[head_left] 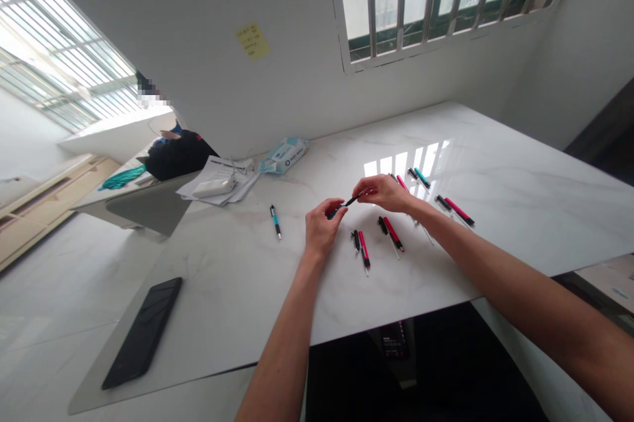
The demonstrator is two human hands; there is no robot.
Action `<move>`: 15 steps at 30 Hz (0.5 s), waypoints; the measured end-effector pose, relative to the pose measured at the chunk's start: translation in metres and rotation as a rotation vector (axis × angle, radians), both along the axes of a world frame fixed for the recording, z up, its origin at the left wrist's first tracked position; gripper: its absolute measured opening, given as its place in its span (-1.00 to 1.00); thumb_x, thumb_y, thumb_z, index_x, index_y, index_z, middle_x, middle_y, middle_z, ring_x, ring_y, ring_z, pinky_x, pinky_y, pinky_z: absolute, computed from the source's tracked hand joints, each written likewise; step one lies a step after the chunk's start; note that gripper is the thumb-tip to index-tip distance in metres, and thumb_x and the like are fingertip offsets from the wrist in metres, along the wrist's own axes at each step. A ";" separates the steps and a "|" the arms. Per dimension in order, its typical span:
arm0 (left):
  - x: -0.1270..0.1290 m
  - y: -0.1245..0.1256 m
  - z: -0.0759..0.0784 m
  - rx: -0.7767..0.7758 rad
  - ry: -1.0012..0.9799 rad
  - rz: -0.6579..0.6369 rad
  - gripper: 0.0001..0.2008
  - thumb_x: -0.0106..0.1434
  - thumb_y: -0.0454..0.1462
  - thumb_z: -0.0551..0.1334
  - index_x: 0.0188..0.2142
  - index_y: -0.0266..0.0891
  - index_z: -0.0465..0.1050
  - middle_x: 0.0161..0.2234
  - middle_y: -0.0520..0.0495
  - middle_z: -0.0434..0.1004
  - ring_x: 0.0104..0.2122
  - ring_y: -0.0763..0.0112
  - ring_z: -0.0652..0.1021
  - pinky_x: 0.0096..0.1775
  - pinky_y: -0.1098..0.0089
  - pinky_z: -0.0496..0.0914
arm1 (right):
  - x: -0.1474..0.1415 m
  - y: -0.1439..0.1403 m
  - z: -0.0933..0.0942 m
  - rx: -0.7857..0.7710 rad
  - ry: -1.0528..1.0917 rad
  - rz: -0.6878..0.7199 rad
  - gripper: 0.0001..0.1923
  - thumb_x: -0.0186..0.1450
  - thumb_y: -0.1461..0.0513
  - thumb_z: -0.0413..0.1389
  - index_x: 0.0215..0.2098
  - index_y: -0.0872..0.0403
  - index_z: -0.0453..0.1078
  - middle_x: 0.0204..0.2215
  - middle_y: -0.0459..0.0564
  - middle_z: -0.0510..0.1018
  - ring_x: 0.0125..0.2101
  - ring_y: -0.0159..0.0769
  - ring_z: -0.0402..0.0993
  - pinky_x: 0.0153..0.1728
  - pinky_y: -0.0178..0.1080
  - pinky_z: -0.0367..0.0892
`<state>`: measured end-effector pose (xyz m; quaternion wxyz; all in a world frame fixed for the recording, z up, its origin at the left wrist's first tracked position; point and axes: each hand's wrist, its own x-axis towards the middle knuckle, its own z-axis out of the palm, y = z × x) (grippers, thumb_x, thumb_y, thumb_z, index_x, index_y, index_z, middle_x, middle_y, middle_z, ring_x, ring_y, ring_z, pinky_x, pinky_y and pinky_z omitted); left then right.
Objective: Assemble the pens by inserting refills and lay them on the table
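Note:
My left hand (321,224) and my right hand (384,191) together hold one dark pen (347,203) just above the white marble table (520,177). The left fingers pinch its lower teal end and the right fingers pinch the upper end. Right below the hands lie a red pen (364,250) with a black cap piece (355,239) beside it, and another red pen (393,234). To the left a teal pen (275,220) lies alone. Further right are a teal pen (422,177) and a red pen (459,211).
A black phone (143,333) lies near the table's front left corner. At the back left are papers with a white device (214,187), a pack of wipes (284,155) and a dark bag (178,154). A yellow sticky note (252,40) is on the wall.

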<state>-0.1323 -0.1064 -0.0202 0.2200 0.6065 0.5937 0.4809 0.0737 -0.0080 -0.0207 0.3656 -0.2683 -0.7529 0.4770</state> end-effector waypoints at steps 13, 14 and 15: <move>-0.001 -0.002 0.001 0.024 0.087 -0.001 -0.85 0.24 -0.12 0.40 -0.26 -0.09 0.69 -0.25 -0.04 0.73 -0.25 0.22 0.62 -0.08 0.26 0.44 | 0.002 0.000 0.000 0.039 -0.193 -0.034 -0.78 0.30 0.03 0.27 -0.26 -0.02 0.66 -0.39 -0.05 0.70 -0.37 -0.25 0.57 -0.32 -0.23 0.39; -0.001 -0.002 0.001 0.028 0.084 -0.008 -0.85 0.23 -0.11 0.41 -0.26 -0.08 0.69 -0.24 -0.04 0.73 -0.24 0.21 0.62 -0.08 0.24 0.44 | 0.002 0.000 0.001 0.057 -0.239 -0.048 -0.73 0.32 0.00 0.24 -0.33 -0.01 0.65 -0.43 -0.05 0.69 -0.42 -0.28 0.54 -0.36 -0.24 0.35; -0.001 -0.002 0.000 0.032 0.078 -0.015 -0.85 0.22 -0.11 0.41 -0.26 -0.08 0.69 -0.24 -0.05 0.73 -0.24 0.20 0.62 -0.07 0.24 0.44 | 0.002 -0.001 0.002 0.076 -0.280 -0.062 -0.66 0.35 -0.03 0.21 -0.40 0.01 0.63 -0.47 -0.04 0.67 -0.45 -0.30 0.50 -0.40 -0.25 0.31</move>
